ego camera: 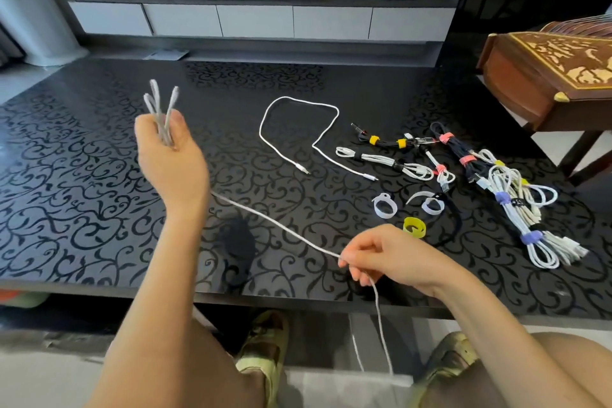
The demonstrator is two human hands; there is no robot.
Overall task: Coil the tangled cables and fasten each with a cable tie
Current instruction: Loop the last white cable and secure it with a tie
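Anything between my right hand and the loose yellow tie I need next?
Nothing visible does. The yellow tie lies on the table just beyond the right hand, whose fingers pinch the white cable looped in the left hand.

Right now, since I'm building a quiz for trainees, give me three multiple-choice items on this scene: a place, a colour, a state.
1. Where does the loose yellow tie lie? A on the table by the right hand; B on the TV stand; C on the floor.
2. What colour is the held cable? A black; B white; C red.
3. How is the mid-table cable? A tied; B uncoiled, untied; C held.
A, it sits just beyond the knuckles; B, the strand from the left hand to the right is white; B, it sprawls open without a tie.
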